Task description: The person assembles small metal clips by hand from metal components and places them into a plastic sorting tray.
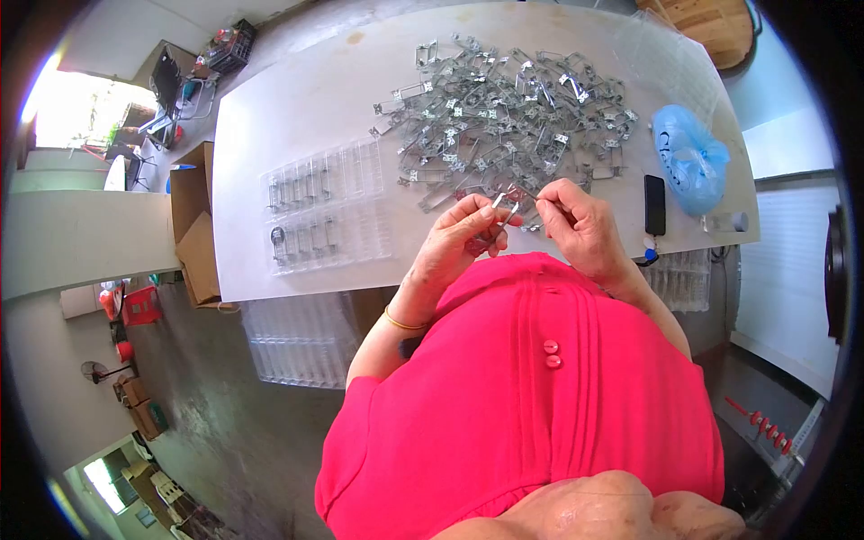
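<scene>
Close in front of my chest, at the near side of the pile, my left hand (459,236) pinches a small metal bracket (500,200). My right hand (580,227) is closed on a thin metal piece (524,194) that meets the bracket; its exact shape is too small to tell. Beyond both hands spreads a large pile of metal brackets (513,108). To the left lie two clear plastic trays, the upper one (360,171) and the lower one (364,236), each with several metal parts in its left part.
A blue plastic bag (688,157), a black phone (654,205) and a small clear bottle (724,222) lie on the right of the white table (261,117). A cardboard box (193,234) stands at its left edge. More clear trays (297,337) are below the near edge.
</scene>
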A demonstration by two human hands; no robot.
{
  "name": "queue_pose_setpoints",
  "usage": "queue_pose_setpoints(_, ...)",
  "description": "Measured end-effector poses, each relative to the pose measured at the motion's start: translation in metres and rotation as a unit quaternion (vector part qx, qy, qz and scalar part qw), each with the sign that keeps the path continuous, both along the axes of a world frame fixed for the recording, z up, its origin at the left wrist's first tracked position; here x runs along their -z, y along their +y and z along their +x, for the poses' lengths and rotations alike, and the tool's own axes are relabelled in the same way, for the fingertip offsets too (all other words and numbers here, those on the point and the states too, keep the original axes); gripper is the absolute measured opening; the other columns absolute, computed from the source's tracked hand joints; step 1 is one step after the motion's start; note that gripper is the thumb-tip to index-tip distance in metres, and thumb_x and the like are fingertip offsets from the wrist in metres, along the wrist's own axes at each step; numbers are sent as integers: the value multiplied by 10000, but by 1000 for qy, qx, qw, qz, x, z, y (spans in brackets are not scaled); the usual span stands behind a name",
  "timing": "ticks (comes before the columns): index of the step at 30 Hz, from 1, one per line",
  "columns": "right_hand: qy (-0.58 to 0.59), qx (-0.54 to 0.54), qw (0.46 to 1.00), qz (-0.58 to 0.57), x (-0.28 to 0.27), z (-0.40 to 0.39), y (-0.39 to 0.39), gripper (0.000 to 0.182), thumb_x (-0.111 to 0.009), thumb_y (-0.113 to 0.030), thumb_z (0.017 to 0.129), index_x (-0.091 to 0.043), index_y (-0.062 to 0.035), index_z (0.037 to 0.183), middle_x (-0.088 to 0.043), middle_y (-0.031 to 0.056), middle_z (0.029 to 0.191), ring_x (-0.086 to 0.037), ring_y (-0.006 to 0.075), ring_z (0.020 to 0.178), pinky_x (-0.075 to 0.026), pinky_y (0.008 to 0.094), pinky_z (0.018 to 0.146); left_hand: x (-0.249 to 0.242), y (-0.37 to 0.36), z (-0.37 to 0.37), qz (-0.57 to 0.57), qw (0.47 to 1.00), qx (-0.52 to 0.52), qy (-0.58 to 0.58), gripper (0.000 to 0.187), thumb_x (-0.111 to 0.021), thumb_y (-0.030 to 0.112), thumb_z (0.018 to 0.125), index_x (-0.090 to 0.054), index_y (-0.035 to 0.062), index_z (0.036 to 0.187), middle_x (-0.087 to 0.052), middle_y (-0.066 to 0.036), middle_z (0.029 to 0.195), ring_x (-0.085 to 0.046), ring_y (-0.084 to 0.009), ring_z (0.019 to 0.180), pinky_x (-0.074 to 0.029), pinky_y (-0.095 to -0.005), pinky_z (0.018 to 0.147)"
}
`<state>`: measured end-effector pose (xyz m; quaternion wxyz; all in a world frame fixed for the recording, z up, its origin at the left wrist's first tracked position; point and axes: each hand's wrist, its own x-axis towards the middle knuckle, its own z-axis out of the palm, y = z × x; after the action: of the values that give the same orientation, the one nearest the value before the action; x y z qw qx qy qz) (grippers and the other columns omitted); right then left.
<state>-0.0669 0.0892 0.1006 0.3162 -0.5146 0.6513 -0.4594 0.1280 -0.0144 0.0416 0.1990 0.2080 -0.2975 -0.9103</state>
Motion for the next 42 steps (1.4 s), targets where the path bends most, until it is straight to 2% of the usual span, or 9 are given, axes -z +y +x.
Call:
queue_pose_setpoints(4,4,-9,1000,4,-4,2,4,28,-598,-49,951,-583,-25,951,-531,49,663,-483,77,600,-413,285,535,-12,5,-3,-13,1000,8,-5,123,-585,200,1014,-565,88,966,-692,-149,1093,-604,-98,738,-435,-214,618)
queue_pose_setpoints(17,24,-30,998,60,-7,-14,1,79,-590,-67,951,-556,-15,1001,-574,87,658,-545,101,576,-420,292,535,-11,7,-18,-204,971,44,-120,191,-631,230,993,-652,47,1042,-657,-4,1007,-551,-61,795,-448,-223,685)
queue_pose_setpoints(20,-74,-26,989,123,-13,-23,-4,163,-579,-83,967,-541,-8,1106,-617,84,685,-567,97,587,-441,275,547,-11,4,-24,-239,960,49,-138,195,-638,216,985,-661,35,1054,-667,-37,1120,-549,-67,813,-448,-228,678)
queue_pose_setpoints(22,-164,-78,969,165,-12,-32,-6,225,-524,-126,1013,-520,-24,1213,-612,8,693,-572,64,584,-464,225,537,-12,5,-29,-253,956,48,-143,189,-649,202,979,-659,35,1067,-657,-40,1146,-550,-70,845,-459,-237,721)
queue_pose_setpoints(26,-226,-100,946,211,-3,-49,-14,236,-516,-169,1035,-529,-36,1230,-606,-5,687,-577,51,575,-472,203,524,2,0,-39,-270,953,47,-131,175,-664,164,964,-654,26,1071,-655,-44,1154,-542,-69,882,-468,-249,778)
queue_pose_setpoints(32,-227,-111,922,292,-6,-74,-30,217,-555,-243,1036,-583,-62,1153,-583,-21,681,-520,14,530,-414,167,487,0,-4,-56,-338,925,69,-159,173,-649,116,963,-639,-3,1089,-660,-56,1170,-553,-83,965,-475,-272,866)
queue_pose_setpoints(37,-184,-97,966,155,23,-89,-42,140,-583,-190,1021,-585,-55,982,-490,-78,674,-387,-4,530,-274,190,463,-1,-9,-66,-358,913,101,-166,169,-619,101,973,-641,0,1107,-674,-69,1153,-572,-89,991,-475,-276,885)
queue_pose_setpoints(40,-257,-59,954,140,16,-86,-54,147,-585,-176,1016,-572,-56,931,-469,-91,687,-375,-9,557,-273,191,474,-11,-18,-69,-225,955,117,-156,176,-616,118,978,-645,7,1112,-679,-52,1111,-579,-82,959,-473,-269,846)
queue_pose_setpoints(42,-260,-63,951,155,13,-86,-59,160,-593,-184,1011,-585,-55,917,-486,-85,702,-394,-3,592,-304,196,502,-13,-23,-69,-263,945,115,-159,172,-617,130,981,-648,10,1101,-679,-39,1062,-572,-76,908,-467,-263,811)
